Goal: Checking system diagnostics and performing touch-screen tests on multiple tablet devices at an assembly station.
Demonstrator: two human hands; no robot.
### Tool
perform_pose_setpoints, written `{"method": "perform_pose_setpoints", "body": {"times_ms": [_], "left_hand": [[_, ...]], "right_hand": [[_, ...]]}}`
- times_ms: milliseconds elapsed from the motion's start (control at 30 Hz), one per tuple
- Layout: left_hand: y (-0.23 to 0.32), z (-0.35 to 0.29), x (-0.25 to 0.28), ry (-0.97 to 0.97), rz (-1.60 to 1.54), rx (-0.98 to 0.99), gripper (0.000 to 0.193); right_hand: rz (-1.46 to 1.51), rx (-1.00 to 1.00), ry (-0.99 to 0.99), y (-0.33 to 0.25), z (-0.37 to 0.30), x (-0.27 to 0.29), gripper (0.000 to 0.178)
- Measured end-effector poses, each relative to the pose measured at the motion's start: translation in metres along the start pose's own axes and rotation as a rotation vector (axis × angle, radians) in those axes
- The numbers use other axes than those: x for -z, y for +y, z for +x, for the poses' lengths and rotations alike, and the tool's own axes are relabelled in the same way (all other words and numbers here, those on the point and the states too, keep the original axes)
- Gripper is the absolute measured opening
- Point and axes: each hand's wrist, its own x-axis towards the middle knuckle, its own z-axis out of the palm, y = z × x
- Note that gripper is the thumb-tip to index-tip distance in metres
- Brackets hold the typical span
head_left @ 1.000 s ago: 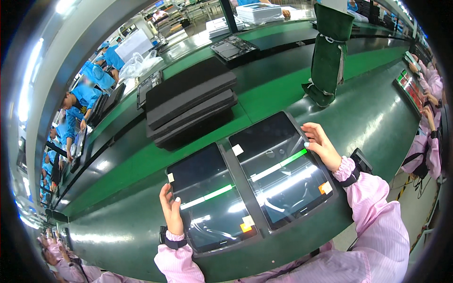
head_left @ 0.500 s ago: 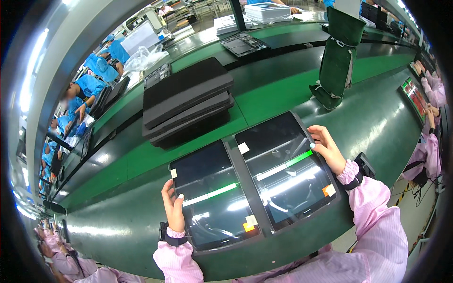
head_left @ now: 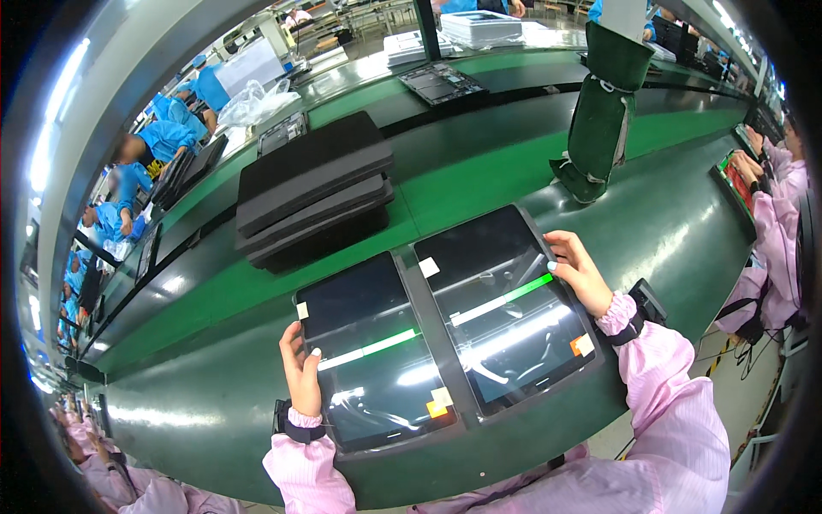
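Note:
Two flat black glossy panels lie side by side on a dark tray (head_left: 432, 343) on the green workbench. My left hand (head_left: 300, 368) rests on the left edge of the left panel (head_left: 368, 343), fingers curled over its rim. My right hand (head_left: 578, 270) grips the right edge of the right panel (head_left: 501, 304). Each panel carries a green strip across its middle, a white tab at its upper left corner and an orange-and-yellow sticker near its lower right. Both wrists wear dark straps over pink sleeves.
A stack of black foam trays (head_left: 312, 184) sits behind the panels. A green padded stand (head_left: 599, 111) rises at the right. Another person in pink (head_left: 783, 193) works at the far right; people in blue (head_left: 163, 141) sit across the line at left.
The view has shifted slightly and the panels sit a little higher in the picture. Both hands stay on the outer edges of the panels.

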Motion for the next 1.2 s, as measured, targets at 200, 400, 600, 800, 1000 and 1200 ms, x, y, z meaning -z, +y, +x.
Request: {"method": "perform_pose_setpoints", "body": {"times_ms": [200,400,600,800,1000,1200], "left_hand": [[-0.002,0.000,0.001,0.002,-0.032,-0.004,0.054],[0.000,-0.005,0.001,0.005,-0.033,-0.033,0.054],[0.000,-0.007,0.001,0.033,-0.048,-0.020,0.055],[-0.001,-0.008,0.000,0.093,-0.137,-0.006,0.055],[-0.006,0.003,-0.001,0.084,-0.184,-0.037,0.053],[-0.008,-0.002,0.004,0.026,-0.256,-0.047,0.053]], "right_hand": [[-0.046,0.000,-0.001,-0.002,-0.001,0.000,0.045],[-0.049,-0.016,0.019,-0.002,-0.005,-0.003,0.043],[-0.007,-0.019,0.026,-0.001,-0.005,-0.003,0.044],[0.089,-0.028,0.035,-0.011,-0.009,-0.010,0.045],[0.068,0.044,0.069,-0.005,-0.005,-0.007,0.044],[0.060,0.032,0.098,-0.004,-0.012,-0.006,0.042]]}}
